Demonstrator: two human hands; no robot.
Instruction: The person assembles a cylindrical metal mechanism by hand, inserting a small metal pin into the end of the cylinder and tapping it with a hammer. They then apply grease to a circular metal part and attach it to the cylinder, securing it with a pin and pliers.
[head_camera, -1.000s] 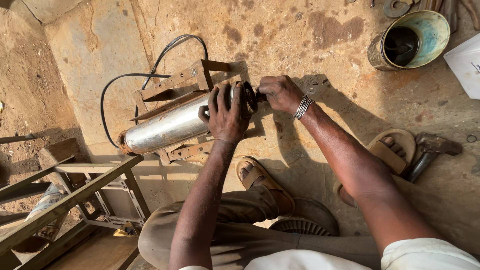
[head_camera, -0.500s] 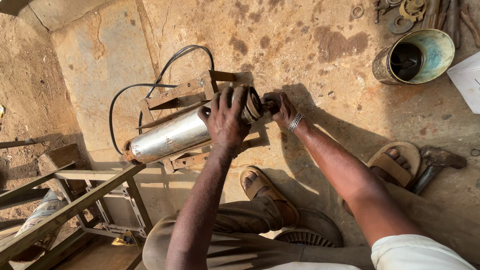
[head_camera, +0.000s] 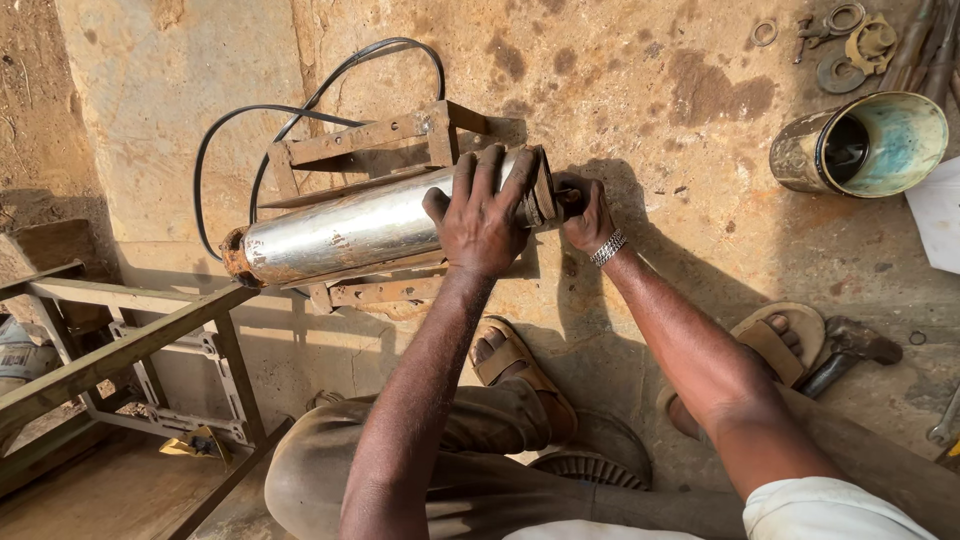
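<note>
Two bare hands work on one long, shiny stainless-steel cylinder (head_camera: 350, 228), a motor-like body lying on its side across a rusty angle-iron cradle (head_camera: 385, 140) on the stained concrete floor (head_camera: 640, 60). From the middle of the view it lies toward ten o'clock, its capped rusty end pointing to nine o'clock and its open end to three. The left hand (head_camera: 485, 215) lies over the top of the cylinder near that open end, fingers spread and curled down around the curve, pressing it into the cradle. The right hand (head_camera: 588, 215), with a metal bracelet at the wrist, is closed around the dark fitting at the end face; what exactly its fingers pinch is hidden.

Judging by its bulk and steel shell, the cylinder looks heavy and rigid, with a smooth skin that would slip under a dusty palm. Better holds seem to be the ribbed collar under the left hand or the rusty end cap. A black cable (head_camera: 300, 105) loops from the far end toward twelve o'clock. A cut metal pipe section (head_camera: 860, 145) lies at two o'clock.
</note>
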